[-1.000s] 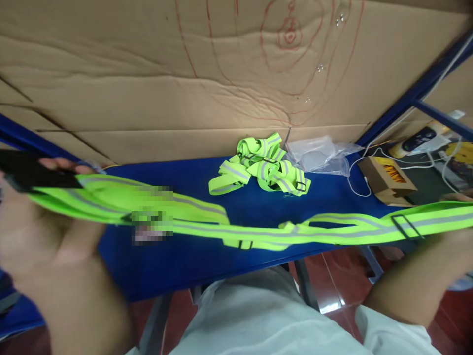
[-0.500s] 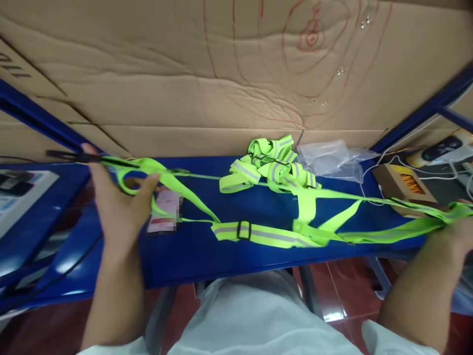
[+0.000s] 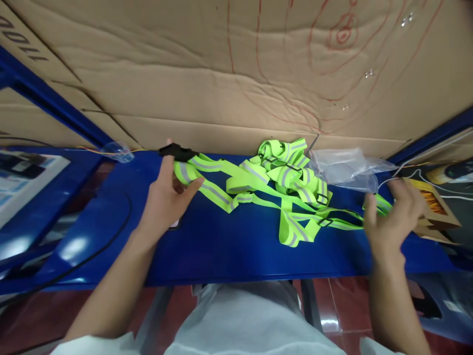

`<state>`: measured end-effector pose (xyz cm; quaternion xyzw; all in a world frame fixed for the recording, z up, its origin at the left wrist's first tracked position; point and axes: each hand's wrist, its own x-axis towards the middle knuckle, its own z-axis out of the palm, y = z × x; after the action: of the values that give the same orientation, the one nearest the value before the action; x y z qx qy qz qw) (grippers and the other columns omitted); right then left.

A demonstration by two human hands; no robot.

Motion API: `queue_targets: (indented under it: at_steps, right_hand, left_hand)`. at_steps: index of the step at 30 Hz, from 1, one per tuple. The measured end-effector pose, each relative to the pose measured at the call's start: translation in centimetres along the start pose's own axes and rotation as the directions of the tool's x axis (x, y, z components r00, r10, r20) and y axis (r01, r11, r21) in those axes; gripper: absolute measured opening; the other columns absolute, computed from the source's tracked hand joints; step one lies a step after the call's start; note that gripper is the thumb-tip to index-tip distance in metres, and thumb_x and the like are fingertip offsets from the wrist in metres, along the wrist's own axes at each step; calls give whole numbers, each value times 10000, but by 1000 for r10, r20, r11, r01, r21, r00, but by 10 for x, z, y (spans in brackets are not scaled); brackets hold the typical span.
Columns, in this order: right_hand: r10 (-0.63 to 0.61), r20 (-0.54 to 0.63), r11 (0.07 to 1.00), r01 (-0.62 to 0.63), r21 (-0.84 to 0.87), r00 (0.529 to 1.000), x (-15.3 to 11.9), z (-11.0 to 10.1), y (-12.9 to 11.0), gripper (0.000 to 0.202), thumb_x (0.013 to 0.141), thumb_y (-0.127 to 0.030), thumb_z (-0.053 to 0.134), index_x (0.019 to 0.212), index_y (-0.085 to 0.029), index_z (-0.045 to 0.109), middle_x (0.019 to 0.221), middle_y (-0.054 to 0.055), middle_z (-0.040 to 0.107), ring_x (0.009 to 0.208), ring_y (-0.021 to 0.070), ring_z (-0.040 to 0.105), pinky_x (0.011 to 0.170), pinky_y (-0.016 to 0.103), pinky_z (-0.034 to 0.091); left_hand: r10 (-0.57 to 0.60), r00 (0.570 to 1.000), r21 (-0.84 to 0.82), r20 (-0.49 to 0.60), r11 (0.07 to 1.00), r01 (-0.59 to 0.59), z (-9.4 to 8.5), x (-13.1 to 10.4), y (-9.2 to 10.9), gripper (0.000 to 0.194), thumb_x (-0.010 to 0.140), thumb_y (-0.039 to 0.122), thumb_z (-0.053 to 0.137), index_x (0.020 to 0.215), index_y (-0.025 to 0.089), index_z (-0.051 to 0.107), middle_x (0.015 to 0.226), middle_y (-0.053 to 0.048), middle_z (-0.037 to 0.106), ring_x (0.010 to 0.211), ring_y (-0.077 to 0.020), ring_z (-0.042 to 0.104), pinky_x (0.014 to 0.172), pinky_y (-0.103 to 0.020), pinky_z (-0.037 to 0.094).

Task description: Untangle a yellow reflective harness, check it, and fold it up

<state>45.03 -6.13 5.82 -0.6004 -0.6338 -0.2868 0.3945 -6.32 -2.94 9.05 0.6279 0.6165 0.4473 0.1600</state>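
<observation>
— Change noted? 
— Strap point(image 3: 236, 190) was stretched taut; now slack on the counter point(image 3: 229, 246), beside the strap pile point(image 3: 288, 170). 
— Hands? 
— Left hand point(image 3: 166, 197) fingers closed on the buckle end; right hand point(image 3: 391, 217) apparently pinching the other end, partly hidden.

the strap point(image 3: 221, 190) is neon yellow-green with a grey reflective stripe down its middle and a black buckle point(image 3: 178, 152) at one end. the table point(image 3: 229, 246) is deep blue. the cardboard point(image 3: 207, 79) is tan with red pen lines. the plastic bag point(image 3: 343, 165) is clear.
</observation>
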Motion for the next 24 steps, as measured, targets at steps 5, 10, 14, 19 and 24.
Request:
queue_targets:
  at_steps: [5,10,14,19,24]
  right_hand:
    - [-595,398,746,296,596,698,1,12,-172,417,1049,-281,624,1452,-187,575,1340,144,728,1235,280,704,1085,431,553]
    - [-499,571,828,165,535,652,-4,86,-210,394,977,-270,726,1320,-117,607,1131,153,775,937,294,761,770,387,597]
    - [-528,481,792,201,577,700,-17,101,-197,221,1015,-132,569,1229,-160,618,1092,86,763,848,184,735,698,281,549]
    - [-665,291,680,397,616,688,-30,63,-167,246,1037,-89,483,1006,-211,694,1104,79,752,918,199,668,800,332,501]
    - [-783,261,617,657,433,564,-42,22,-147,241,993,-34,581,1081,-193,740,1098,54,780,821,184,582,734,348,438]
  left_hand:
    - [282,955,240,-93,937,-253,-5,3,15,970,885,400,824,1702,255,322,856,-22,689,719,-185,660,739,-281,527]
    - [425,854,341,-301,884,-320,-5,17,-14,953,836,419,872,1661,240,429,1369,-190,594,1345,-374,581,1198,-546,447]
    - [132,899,-10,-418,989,-150,-2,29,-37,907,830,403,867,1618,200,466,1411,-180,553,1324,-302,591,1099,-454,556]
    - [-194,951,-489,-242,871,53,0,41,-43,729,644,294,976,1287,190,650,1068,-41,733,865,-152,693,753,-255,603]
    - [-350,935,-558,-61,788,259,0,44,-52,599,512,312,1001,991,165,673,1001,-39,748,741,-124,668,676,-250,587]
